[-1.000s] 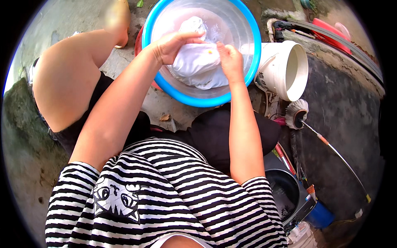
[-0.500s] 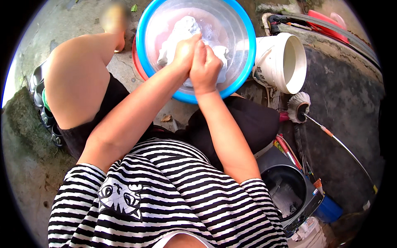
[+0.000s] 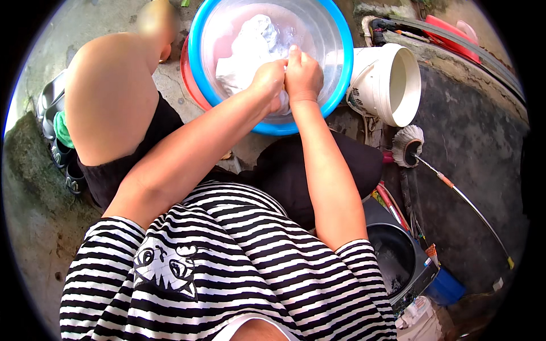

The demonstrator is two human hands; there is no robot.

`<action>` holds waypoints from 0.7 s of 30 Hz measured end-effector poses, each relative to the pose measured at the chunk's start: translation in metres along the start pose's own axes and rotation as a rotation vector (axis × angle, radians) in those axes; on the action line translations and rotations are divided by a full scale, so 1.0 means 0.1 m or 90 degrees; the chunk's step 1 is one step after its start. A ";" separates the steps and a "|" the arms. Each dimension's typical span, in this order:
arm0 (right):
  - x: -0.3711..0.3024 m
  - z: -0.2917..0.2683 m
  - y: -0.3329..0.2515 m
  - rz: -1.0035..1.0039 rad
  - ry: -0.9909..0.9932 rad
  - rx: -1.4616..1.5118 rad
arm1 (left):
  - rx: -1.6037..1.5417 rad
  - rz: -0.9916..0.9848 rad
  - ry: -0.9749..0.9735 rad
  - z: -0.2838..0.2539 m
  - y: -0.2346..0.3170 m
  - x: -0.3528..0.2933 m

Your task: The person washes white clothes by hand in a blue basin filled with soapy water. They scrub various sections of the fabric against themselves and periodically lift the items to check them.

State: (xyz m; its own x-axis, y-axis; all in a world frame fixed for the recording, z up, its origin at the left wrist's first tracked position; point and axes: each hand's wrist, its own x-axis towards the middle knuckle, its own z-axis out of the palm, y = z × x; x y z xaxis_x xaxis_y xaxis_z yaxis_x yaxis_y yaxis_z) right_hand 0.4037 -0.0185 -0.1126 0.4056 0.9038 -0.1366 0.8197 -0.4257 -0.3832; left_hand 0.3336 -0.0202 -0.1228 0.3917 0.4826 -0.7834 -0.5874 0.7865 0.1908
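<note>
A clear plastic basin [image 3: 335, 62] with a thick blue rim stands in front of me, holding cloudy, sudsy water. In it a wet white cloth [image 3: 244, 57] is bunched up, part of it heaped toward the far side. Both hands are over the near right part of the basin, close together. My left hand [image 3: 269, 80] is closed around a fold of the cloth. Beside it my right hand [image 3: 304, 77] is a fist on the same cloth, thumb on top. Only a little fabric shows below and between the fists.
A white bucket [image 3: 375, 79] lies on its side, right of the basin. Beyond it are a long-handled brush [image 3: 410, 146] and a black pan [image 3: 389, 256]. Shoes [image 3: 54, 136] stand at the left. A red basin's edge [image 3: 190, 85] shows under the blue-rimmed one.
Both hands have moved toward me and slightly right within the basin. My fists, pressed together before, now sit side by side. More of the heaped cloth shows.
</note>
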 end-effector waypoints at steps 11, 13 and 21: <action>0.01 0.03 -0.04 0.042 0.038 0.075 | -0.031 0.028 -0.052 -0.07 -0.06 0.17; -0.13 0.07 -0.15 -0.017 0.088 0.072 | -0.008 0.032 -0.042 -0.06 0.09 0.04; -0.01 0.15 -0.08 -0.047 -0.026 0.001 | -0.017 -0.107 -0.097 -0.24 0.11 0.27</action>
State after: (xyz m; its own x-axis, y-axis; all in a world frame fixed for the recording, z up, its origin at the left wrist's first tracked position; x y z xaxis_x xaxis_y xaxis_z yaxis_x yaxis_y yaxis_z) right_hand 0.3902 -0.0153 -0.1230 0.3265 0.9340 -0.1452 0.8464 -0.3573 -0.3949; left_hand 0.3211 -0.0079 -0.1559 0.5876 0.3998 -0.7035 -0.5219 0.8516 0.0480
